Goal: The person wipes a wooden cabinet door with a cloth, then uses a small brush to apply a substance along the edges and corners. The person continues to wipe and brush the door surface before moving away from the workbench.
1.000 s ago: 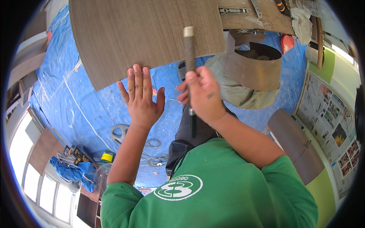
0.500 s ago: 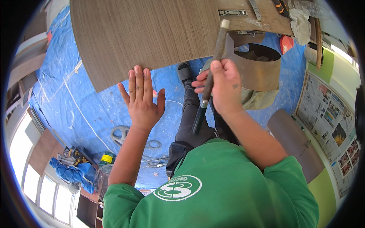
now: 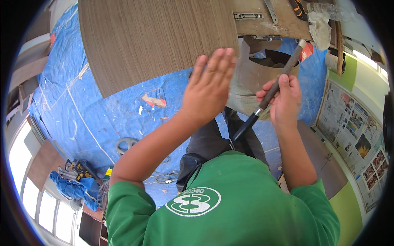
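- Dressing of the near edge of the flat brown-grey wood-grained panel (image 3: 156,37) is judged to be the step in hand, perhaps with a check by touch.
- The panel is borne, it seems, by the worn brown wooden bench (image 3: 291,28), past whose near edge its near right corner is projected.
- The left hand (image 3: 209,90) is held flat, its fingers stretched and almost together, over that near right corner; whether the panel is touched cannot be told.
- The long brown-grey rod-like tool (image 3: 280,76), with a dark handle, silvery collar and pale tip, is pinched by its shaft between thumb and fingers of the right hand (image 3: 286,100); it is held aslant, right of the panel and apart from it.
- If more dressing is needed, the dark handle would have to be gripped, the shaft brought leftward to the edge, and the panel steadied.
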The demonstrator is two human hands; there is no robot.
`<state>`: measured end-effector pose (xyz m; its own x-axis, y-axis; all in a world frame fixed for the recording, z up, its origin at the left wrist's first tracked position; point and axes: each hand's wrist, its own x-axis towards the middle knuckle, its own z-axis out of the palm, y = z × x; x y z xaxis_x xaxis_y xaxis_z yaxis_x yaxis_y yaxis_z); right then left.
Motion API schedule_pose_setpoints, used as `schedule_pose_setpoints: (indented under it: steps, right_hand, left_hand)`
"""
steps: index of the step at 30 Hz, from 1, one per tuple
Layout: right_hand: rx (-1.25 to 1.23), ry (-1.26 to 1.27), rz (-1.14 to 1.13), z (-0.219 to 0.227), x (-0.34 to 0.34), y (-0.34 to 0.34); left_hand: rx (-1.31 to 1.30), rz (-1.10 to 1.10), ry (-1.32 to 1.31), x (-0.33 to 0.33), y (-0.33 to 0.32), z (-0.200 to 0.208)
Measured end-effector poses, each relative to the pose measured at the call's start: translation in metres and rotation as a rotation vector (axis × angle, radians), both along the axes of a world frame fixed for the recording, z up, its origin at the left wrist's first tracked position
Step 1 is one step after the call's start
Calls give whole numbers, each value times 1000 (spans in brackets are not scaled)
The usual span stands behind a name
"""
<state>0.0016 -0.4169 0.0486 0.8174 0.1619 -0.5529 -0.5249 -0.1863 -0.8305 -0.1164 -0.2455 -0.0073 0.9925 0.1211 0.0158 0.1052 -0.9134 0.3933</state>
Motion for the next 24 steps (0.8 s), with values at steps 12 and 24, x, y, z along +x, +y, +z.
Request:
schedule_pose_setpoints:
  steps: [12, 24]
  right_hand:
    - [-6, 13, 68, 7, 18, -30]
    - [-104, -280, 490, -25, 25, -27]
  left_hand:
    - [44, 1, -14, 12, -4, 4]
    - [-27, 82, 10, -19, 20, 28]
